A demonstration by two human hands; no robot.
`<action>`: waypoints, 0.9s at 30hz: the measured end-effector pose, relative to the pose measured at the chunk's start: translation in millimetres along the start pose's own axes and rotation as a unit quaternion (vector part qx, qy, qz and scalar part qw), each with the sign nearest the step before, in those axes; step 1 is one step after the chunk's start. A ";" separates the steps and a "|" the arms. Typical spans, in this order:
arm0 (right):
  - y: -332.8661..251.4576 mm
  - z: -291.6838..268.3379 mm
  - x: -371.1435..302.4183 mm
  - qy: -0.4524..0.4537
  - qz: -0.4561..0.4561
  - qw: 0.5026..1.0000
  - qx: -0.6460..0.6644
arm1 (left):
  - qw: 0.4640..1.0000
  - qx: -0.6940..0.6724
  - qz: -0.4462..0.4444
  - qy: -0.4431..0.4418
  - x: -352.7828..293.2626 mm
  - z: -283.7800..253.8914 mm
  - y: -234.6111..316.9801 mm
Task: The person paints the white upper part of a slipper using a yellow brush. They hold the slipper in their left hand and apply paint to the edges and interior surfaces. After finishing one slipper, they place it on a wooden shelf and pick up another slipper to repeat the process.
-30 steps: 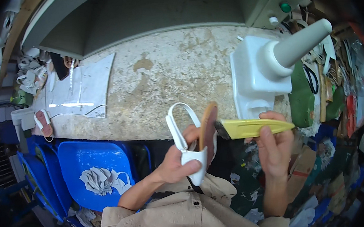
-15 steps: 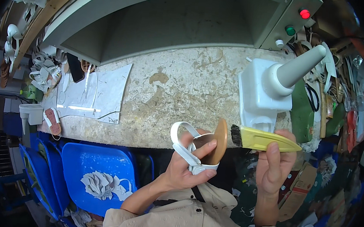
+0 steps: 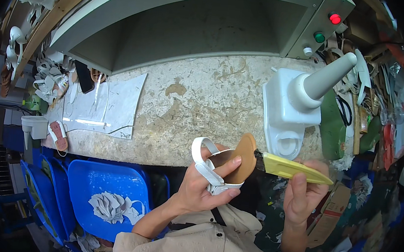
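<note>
Our left hand grips the sandal at the table's near edge; our right hand is clamped on the brush, bristles by the sole. We should steady the sole and stroke lightly. The white container limits our room ahead of the brush.

On the sandal before you, the white straps look smooth and leather-like with a faint sheen, the tan insole smooth and nearly matt, while your brush pairs a yellow, plastic-looking handle with dark bristles. Your shirt is matt, lightly textured cloth, and the bench top looks rough and stained under a glossy, film-like sheet. Around you are a shiny white plastic container with a duller grey cone, a speckled blue plastic seat, matt cardboard and a painted, metal-looking hood.
</note>
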State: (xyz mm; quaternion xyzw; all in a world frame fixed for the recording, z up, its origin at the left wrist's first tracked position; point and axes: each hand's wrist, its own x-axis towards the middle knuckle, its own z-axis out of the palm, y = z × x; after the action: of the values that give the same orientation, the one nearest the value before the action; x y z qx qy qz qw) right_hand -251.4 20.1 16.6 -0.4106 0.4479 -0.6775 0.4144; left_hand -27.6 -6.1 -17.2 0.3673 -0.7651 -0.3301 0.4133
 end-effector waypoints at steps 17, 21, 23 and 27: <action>21.4 -11.5 -2.1 -0.145 -0.259 0.949 -0.107 | 0.978 -0.155 -0.134 -0.039 5.5 -10.2 28.7; 17.7 -12.7 -1.4 -0.167 -0.250 0.948 -0.101 | 0.974 -0.166 -0.145 -0.044 4.7 -11.1 28.2; 15.7 -14.9 0.9 -0.173 -0.237 0.951 -0.099 | 0.972 -0.170 -0.158 -0.046 3.7 -11.0 28.4; 5.8 -14.4 7.4 -0.149 -0.161 0.975 -0.035 | 0.971 -0.172 -0.155 -0.055 4.0 -11.4 27.8</action>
State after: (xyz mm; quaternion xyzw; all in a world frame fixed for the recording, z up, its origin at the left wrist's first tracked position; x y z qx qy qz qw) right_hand -266.0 15.6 8.7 -0.5877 0.3324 -0.6506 0.3475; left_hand -27.2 2.5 11.8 0.3856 -0.6522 -0.5368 0.3712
